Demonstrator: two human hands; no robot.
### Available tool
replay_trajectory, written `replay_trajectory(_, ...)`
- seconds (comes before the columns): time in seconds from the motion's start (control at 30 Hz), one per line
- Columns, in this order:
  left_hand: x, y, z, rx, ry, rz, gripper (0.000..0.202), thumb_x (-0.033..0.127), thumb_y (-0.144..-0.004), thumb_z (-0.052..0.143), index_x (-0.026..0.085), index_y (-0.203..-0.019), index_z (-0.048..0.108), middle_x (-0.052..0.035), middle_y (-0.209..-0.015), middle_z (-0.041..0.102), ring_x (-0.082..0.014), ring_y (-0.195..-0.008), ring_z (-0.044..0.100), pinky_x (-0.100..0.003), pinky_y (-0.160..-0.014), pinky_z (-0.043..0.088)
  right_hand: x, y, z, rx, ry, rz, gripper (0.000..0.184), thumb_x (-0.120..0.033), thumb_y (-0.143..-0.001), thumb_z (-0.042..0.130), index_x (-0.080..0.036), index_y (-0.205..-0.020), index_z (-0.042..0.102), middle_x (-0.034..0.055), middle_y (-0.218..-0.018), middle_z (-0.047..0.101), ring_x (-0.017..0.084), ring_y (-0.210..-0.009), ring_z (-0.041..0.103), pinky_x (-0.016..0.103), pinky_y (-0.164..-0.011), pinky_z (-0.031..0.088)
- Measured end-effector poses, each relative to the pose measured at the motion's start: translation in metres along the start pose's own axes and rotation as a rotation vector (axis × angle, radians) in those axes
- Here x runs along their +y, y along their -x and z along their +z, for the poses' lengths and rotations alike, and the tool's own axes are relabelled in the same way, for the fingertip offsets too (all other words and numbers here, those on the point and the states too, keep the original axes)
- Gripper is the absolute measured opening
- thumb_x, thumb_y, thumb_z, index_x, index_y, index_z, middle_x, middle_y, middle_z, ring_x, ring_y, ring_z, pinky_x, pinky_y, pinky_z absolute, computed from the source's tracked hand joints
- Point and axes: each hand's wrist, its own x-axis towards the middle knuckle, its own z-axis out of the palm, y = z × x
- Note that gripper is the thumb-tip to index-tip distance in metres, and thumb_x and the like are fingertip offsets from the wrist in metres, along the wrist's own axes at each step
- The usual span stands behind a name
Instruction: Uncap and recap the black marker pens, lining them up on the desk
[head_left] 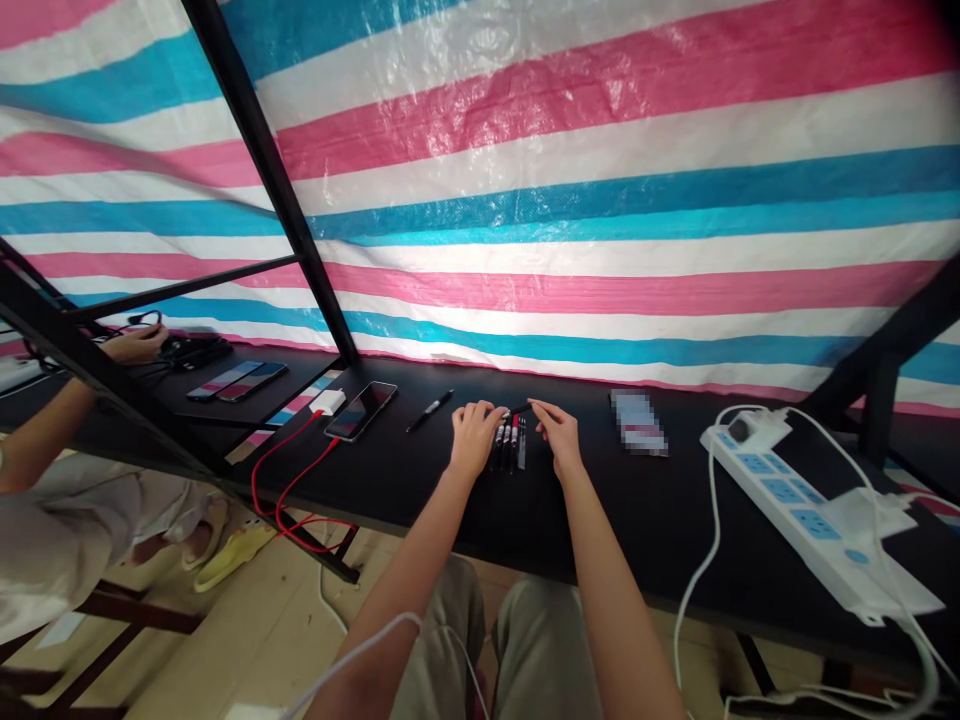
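Observation:
Both my hands meet over the middle of the black table. A dark pen lies crosswise between them, pinched near one end by my left hand and near the other by my right hand. Just below it, several pens with dark bodies lie side by side in a row, partly hidden by my left fingers. Another black pen rests alone to the left of my left hand.
To the left are a phone, a white charger and a red cable. On the right lie a blurred rectangular item and a white power strip with cables. Another person's hand holds cables at far left.

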Motion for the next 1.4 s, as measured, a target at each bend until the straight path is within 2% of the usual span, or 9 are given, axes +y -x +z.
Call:
replay_trajectory(0.3, 0.003, -0.001, -0.005, -0.036, -0.014, -0.094, 0.025, 0.029, -0.088, 0.036, 0.031, -0.105, 0.055, -0.0044, -0.099, 0.053, -0.0181, -0.092, 0.044, -0.036, -0.086, 0.028, -0.001, 0.001, 0.004, 0.161, 0.058, -0.104, 0.044, -0.05, -0.065, 0.057, -0.015, -0.09, 0.068, 0.0085, -0.096, 0.062, 0.008, -0.054, 0.046, 0.022, -0.043, 0.033)
replay_trajectory(0.53, -0.011, 0.0, -0.004, 0.02, -0.019, -0.178, 0.023, 0.031, -0.088, 0.036, 0.028, -0.098, 0.056, -0.0044, -0.097, 0.054, -0.0187, -0.091, 0.046, -0.036, -0.085, 0.029, 0.0, -0.01, -0.014, 0.506, -0.088, -0.015, 0.046, -0.051, -0.07, 0.048, -0.014, -0.095, 0.057, 0.0076, -0.091, 0.06, 0.008, -0.055, 0.053, 0.019, -0.039, 0.033)
replay_trajectory(0.63, -0.018, 0.0, -0.004, 0.059, 0.01, -0.284, 0.023, 0.034, -0.087, 0.038, 0.025, -0.097, 0.056, -0.0047, -0.092, 0.057, -0.019, -0.09, 0.048, -0.035, -0.083, 0.03, 0.002, -0.01, -0.014, 0.558, -0.12, 0.011, 0.046, -0.054, -0.074, 0.04, -0.016, -0.099, 0.048, 0.0072, -0.092, 0.059, 0.009, -0.052, 0.055, 0.018, -0.038, 0.033)
replay_trajectory(0.73, -0.023, -0.001, -0.002, 0.039, 0.085, -0.417, 0.025, 0.036, -0.087, 0.037, 0.022, -0.093, 0.056, -0.0029, -0.079, 0.06, -0.0176, -0.083, 0.053, -0.032, -0.079, 0.031, 0.007, -0.009, -0.013, 0.496, -0.004, 0.026, 0.048, -0.058, -0.075, 0.035, -0.017, -0.099, 0.046, 0.0049, -0.08, 0.062, 0.008, -0.043, 0.05, 0.019, -0.038, 0.031)
replay_trajectory(0.8, -0.023, -0.002, 0.001, -0.058, 0.134, -0.467, 0.026, 0.037, -0.086, 0.036, 0.02, -0.091, 0.055, -0.001, -0.07, 0.06, -0.0161, -0.074, 0.055, -0.03, -0.074, 0.033, 0.011, -0.009, -0.014, 0.464, 0.144, 0.04, 0.049, -0.059, -0.075, 0.037, -0.016, -0.094, 0.05, 0.004, -0.071, 0.063, 0.009, -0.042, 0.049, 0.021, -0.04, 0.033)
replay_trajectory(0.93, -0.021, -0.002, 0.007, -0.279, 0.138, -0.432, 0.024, 0.039, -0.083, 0.04, 0.019, -0.087, 0.053, -0.0011, -0.069, 0.062, -0.017, -0.071, 0.058, -0.029, -0.071, 0.033, 0.016, -0.01, -0.015, 0.376, 0.426, 0.058, 0.041, -0.053, -0.072, 0.047, -0.015, -0.079, 0.06, 0.0053, -0.062, 0.063, 0.016, -0.057, 0.056, 0.025, -0.054, 0.039)
replay_trajectory(1.03, -0.019, -0.001, 0.008, -0.374, 0.128, -0.399, 0.025, 0.042, -0.082, 0.041, 0.019, -0.08, 0.053, -0.0022, -0.072, 0.063, -0.0189, -0.077, 0.059, -0.03, -0.071, 0.033, 0.014, -0.007, -0.013, 0.206, 0.536, 0.111, 0.037, -0.048, -0.073, 0.048, -0.016, -0.082, 0.064, 0.0046, -0.065, 0.065, 0.014, -0.048, 0.054, 0.026, -0.054, 0.039)
replay_trajectory(1.17, -0.02, 0.0, 0.009, -0.427, 0.159, -0.381, 0.028, 0.044, -0.082, 0.04, 0.02, -0.078, 0.053, -0.0016, -0.074, 0.063, -0.0189, -0.078, 0.058, -0.029, -0.07, 0.033, 0.009, -0.001, -0.007, 0.06, 0.707, 0.113, 0.028, -0.042, -0.072, 0.052, -0.02, -0.085, 0.065, 0.0019, -0.067, 0.066, 0.012, -0.046, 0.053, 0.027, -0.055, 0.038)
replay_trajectory(1.4, -0.02, 0.0, 0.011, -0.434, 0.175, -0.326, 0.032, 0.047, -0.082, 0.038, 0.019, -0.077, 0.054, -0.0013, -0.072, 0.063, -0.0179, -0.074, 0.058, -0.03, -0.071, 0.033, 0.014, 0.0, -0.006, -0.042, 0.813, 0.069, 0.029, -0.036, -0.071, 0.055, -0.022, -0.096, 0.061, 0.0003, -0.07, 0.064, 0.013, -0.057, 0.056, 0.026, -0.06, 0.038)
